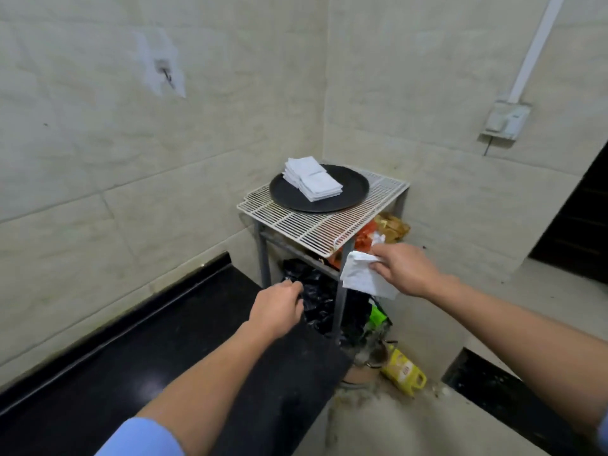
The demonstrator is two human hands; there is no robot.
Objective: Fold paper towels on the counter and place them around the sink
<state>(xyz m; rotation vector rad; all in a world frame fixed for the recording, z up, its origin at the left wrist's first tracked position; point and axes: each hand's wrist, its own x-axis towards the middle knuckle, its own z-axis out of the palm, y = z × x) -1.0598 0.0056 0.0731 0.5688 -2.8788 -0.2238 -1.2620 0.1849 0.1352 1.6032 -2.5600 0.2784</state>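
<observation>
Right hand pinches a crumpled white towel between thumb and curled fingers, and the sheet hangs loose below the grip, in the air just off the near right corner of a wire rack. Left hand reaches forward beside it, a little lower, with its fingers loosely curled and nothing in them, above the far end of the black worktop. Both arms are bare to the blue sleeves. Beyond the hands, the rack lies flat on a grey metal stand pushed into the corner of the room. On the rack sits a round black tray, and on the left part of it are folded towels, white squares in two low stacks that touch each other, the rear one overhanging the rim. Under the rack are black bags and orange packets, packed close together. A yellow bag lies on the floor near the foot of the stand. The walls are pale tile, and high on the right one is a switch box with a white conduit running up from it.
</observation>
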